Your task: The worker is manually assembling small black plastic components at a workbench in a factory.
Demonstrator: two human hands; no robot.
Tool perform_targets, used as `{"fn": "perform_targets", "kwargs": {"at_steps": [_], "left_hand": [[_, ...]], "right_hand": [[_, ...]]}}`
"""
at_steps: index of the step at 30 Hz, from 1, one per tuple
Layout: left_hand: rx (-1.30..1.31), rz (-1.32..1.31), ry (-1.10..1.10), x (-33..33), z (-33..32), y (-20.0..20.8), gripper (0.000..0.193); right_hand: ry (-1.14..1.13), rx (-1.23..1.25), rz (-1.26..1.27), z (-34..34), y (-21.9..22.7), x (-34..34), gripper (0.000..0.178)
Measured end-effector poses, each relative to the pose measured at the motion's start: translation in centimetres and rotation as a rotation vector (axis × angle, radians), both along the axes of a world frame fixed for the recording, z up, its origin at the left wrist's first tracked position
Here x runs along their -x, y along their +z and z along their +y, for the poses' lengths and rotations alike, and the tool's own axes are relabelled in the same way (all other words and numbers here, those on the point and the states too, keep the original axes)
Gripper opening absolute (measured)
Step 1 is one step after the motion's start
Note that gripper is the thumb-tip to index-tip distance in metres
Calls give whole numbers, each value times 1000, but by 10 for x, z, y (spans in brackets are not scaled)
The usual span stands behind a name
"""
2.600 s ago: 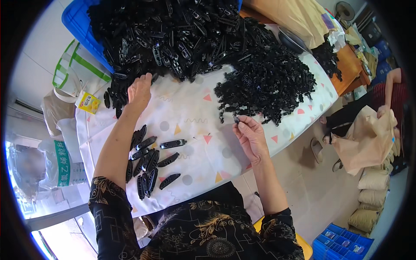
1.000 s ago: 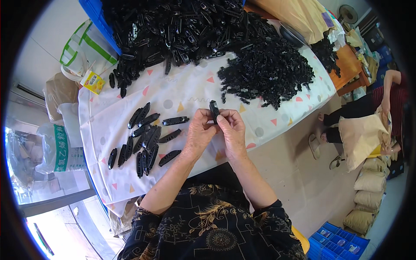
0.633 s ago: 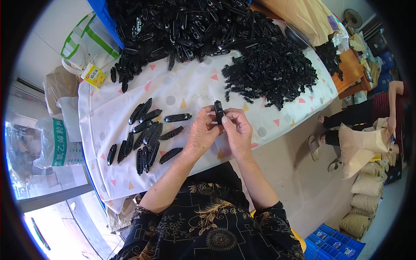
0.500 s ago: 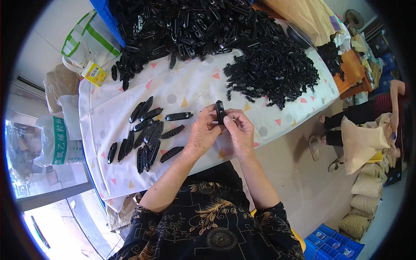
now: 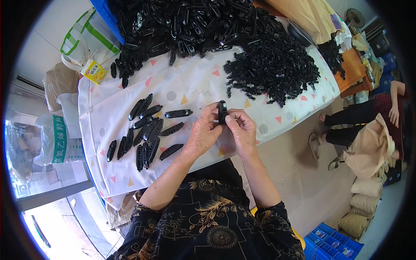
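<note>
A long black plastic part point(image 5: 222, 112) stands upright between my hands, over the near edge of the table. My left hand point(image 5: 204, 131) grips it from the left side with bent fingers. From the right, my right hand point(image 5: 241, 128) pinches its lower end, thumb pressed against it; anything smaller in those fingertips is hidden. To the left of my hands lies a loose group of similar long black parts point(image 5: 151, 130), several of them overlapping. One more such part point(image 5: 178, 113) lies just left of my left hand.
Large black parts point(image 5: 186, 30) heap at the table's back, beside a pile of small black pieces point(image 5: 273, 71). The patterned tablecloth point(image 5: 173, 97) shows between them. A yellow box point(image 5: 94, 72) sits at the back left. At right, a person point(image 5: 392, 112) handles a tan sack point(image 5: 368, 147).
The black part has turned slightly in my fingers, with both hands staying nearly in place. At right, the person's tan sack has sagged and one hand has come off it.
</note>
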State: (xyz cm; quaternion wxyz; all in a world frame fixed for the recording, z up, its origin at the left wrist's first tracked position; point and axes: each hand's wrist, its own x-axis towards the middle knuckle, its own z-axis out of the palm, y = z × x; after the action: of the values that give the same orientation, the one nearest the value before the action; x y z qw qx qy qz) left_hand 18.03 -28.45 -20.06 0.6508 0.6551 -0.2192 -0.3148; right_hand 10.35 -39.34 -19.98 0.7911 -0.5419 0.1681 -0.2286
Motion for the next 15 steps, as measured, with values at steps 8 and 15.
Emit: {"fn": "perform_targets", "kwargs": {"at_steps": [8,15], "left_hand": [[60,-119,-44,1,2,-12,54],[96,-54,-140,-1,7,6,72]], "right_hand": [[34,44,22,4,3,-1,25],[230,-36,20,-2,4,0,35]]}}
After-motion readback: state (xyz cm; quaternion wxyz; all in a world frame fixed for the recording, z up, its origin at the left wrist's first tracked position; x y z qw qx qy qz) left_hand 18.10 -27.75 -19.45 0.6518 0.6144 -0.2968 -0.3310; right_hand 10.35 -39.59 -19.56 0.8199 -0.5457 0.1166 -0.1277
